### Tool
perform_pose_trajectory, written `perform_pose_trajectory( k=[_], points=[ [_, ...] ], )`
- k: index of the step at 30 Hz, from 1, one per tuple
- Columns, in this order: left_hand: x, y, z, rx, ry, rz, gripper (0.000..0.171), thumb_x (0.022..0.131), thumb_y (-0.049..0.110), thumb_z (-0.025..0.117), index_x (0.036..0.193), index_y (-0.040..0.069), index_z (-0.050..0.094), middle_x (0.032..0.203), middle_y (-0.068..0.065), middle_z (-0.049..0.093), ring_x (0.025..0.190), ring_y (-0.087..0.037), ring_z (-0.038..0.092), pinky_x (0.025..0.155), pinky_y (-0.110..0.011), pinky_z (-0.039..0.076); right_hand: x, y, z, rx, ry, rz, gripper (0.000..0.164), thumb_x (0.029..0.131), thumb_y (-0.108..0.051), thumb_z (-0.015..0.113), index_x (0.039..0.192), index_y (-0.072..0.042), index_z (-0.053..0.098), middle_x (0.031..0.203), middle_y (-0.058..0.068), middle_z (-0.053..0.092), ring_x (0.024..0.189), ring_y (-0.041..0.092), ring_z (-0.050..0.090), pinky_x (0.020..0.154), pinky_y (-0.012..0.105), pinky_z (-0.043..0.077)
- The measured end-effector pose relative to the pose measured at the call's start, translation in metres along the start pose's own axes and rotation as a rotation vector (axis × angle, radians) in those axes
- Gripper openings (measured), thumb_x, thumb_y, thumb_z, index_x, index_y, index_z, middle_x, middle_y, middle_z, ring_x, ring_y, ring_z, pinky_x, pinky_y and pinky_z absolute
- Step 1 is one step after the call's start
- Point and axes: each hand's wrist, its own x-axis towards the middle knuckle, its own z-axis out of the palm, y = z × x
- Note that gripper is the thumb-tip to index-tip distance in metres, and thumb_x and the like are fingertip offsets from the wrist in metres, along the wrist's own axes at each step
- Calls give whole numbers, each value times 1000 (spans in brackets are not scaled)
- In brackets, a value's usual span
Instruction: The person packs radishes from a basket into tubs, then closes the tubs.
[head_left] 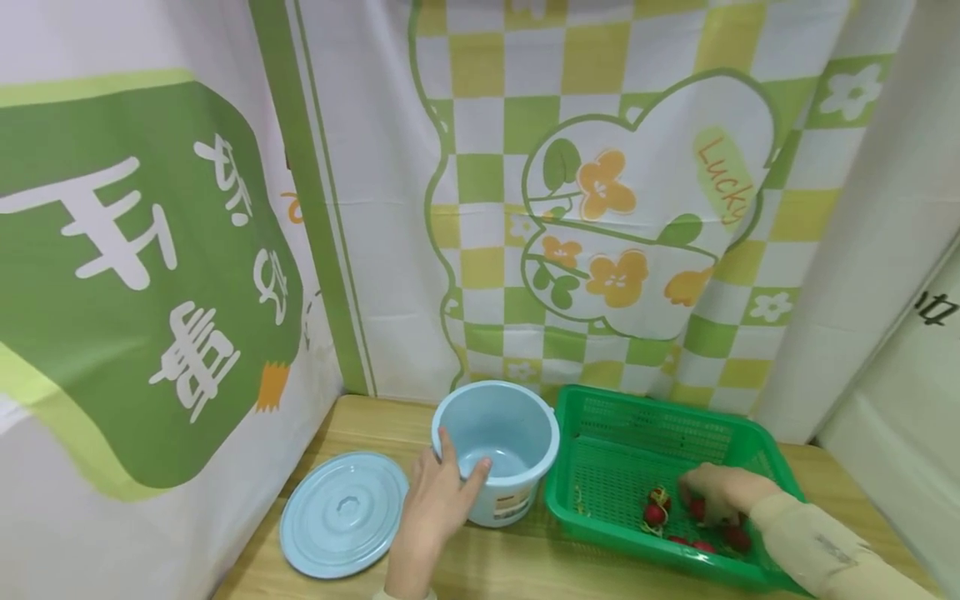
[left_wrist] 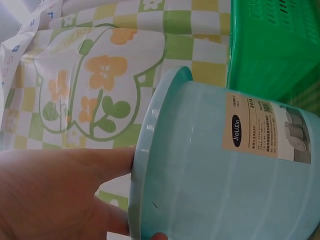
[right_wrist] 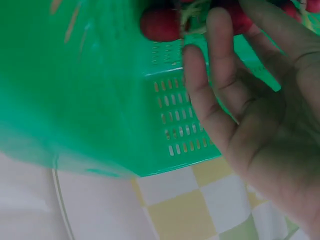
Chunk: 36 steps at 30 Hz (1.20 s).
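A light blue plastic bucket [head_left: 504, 500] stands upright on the table. My left hand [head_left: 437, 492] holds its near-left rim, with the index finger and thumb reaching over the edge; the left wrist view shows this hand [left_wrist: 60, 192] at the rim beside the labelled wall. Inside a green plastic basket [head_left: 600, 521] lie several small round red radish-like things [head_left: 655, 513] with pale yellow strands. Among them is my right hand [head_left: 718, 492], fingers spread and loosely bent. In the right wrist view its fingertips come close to a red piece [right_wrist: 160, 25]; whether they touch it is unclear.
A light blue round lid [head_left: 345, 515] lies flat on the wooden table [head_left: 517, 567], left of the bucket. The basket stands close against the bucket's right side. Behind hangs a printed checked cloth [head_left: 480, 179]; another printed cloth [head_left: 142, 275] bounds the left side.
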Motion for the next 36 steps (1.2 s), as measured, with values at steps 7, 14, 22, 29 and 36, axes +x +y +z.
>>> perform_pose_trajectory(
  k=[7,14,22,29,36],
  points=[
    [0,2,3,6,-8,15,92,104,50,63,158,-16,29,132,-42,49,126,-54,49,94,-63,52,-10,5,-20,161,6,-176,24,95,-5,76,114,-7,62,83,8,58,59,21,62,59,33,53],
    [1,2,4,13,-8,14,92,105,51,63,158,-16,30,132,-42,49,125,-51,50,88,-60,55,-15,10,-35,270,21,-296,27,100,-12,72,122,-4,60,93,9,61,64,22,64,58,37,57],
    [2,2,1,25,9,5,93,103,51,66,158,-16,30,128,-41,51,119,-49,54,74,-54,56,-9,5,-36,337,39,-365,30,104,-17,69,127,-2,59,108,13,66,68,20,66,59,35,58],
    [2,0,0,2,-2,-22,96,102,54,66,159,-14,30,130,-40,51,121,-50,54,76,-56,56,-4,-17,-50,431,45,-413,33,108,-18,64,135,-3,57,115,16,64,72,24,67,64,37,59],
    [2,-1,-1,-8,3,-27,97,101,55,66,160,-14,29,129,-40,51,119,-49,55,77,-56,56,-1,-47,-70,443,16,-466,37,108,-18,63,140,-2,54,121,18,63,79,26,68,69,38,59]
  ],
)
